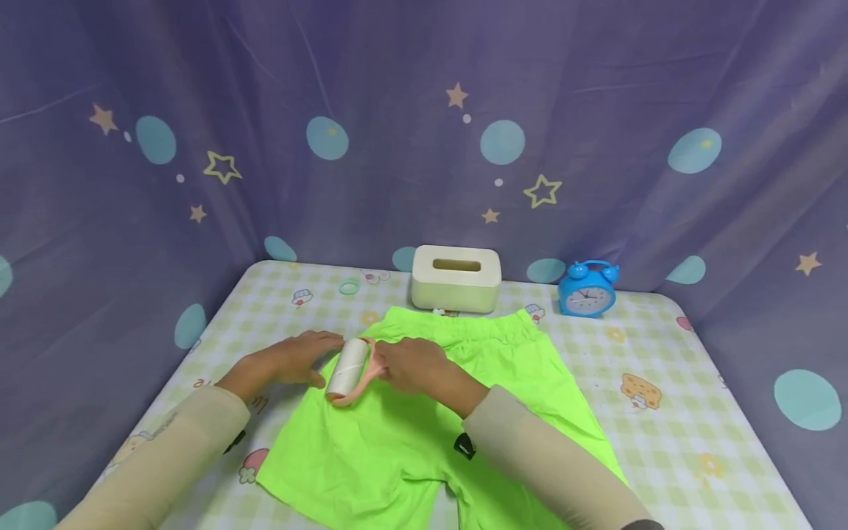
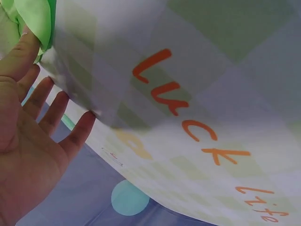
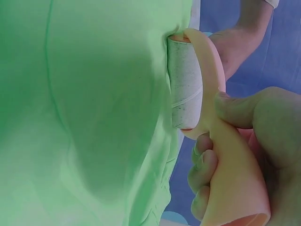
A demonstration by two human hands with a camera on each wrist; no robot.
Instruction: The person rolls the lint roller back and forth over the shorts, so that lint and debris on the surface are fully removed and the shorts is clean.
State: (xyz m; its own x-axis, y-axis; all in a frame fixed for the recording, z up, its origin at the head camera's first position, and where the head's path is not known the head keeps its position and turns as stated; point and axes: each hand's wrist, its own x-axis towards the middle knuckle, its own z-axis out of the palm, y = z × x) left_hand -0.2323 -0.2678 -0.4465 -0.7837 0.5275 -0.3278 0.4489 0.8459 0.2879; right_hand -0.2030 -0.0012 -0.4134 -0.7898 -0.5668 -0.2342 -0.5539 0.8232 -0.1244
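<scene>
Bright green shorts (image 1: 424, 412) lie flat on the checked tablecloth (image 1: 662, 442). My right hand (image 1: 412, 365) grips the pink handle of a lint roller (image 1: 349, 369), whose white roll rests on the shorts' left edge. In the right wrist view the lint roller (image 3: 188, 84) presses against the green shorts (image 3: 84, 113), with my right hand's fingers (image 3: 207, 165) curled round the handle. My left hand (image 1: 298, 357) lies flat with straight fingers beside the roller, at the shorts' left edge. The left wrist view shows the left hand (image 2: 28, 132) open, its thumb touching the green fabric (image 2: 35, 19).
A white tissue box (image 1: 456, 278) stands at the back centre, a blue alarm clock (image 1: 587, 288) to its right. A small green ring (image 1: 349, 286) lies at the back left. A purple curtain with stars (image 1: 424, 125) surrounds the table on three sides.
</scene>
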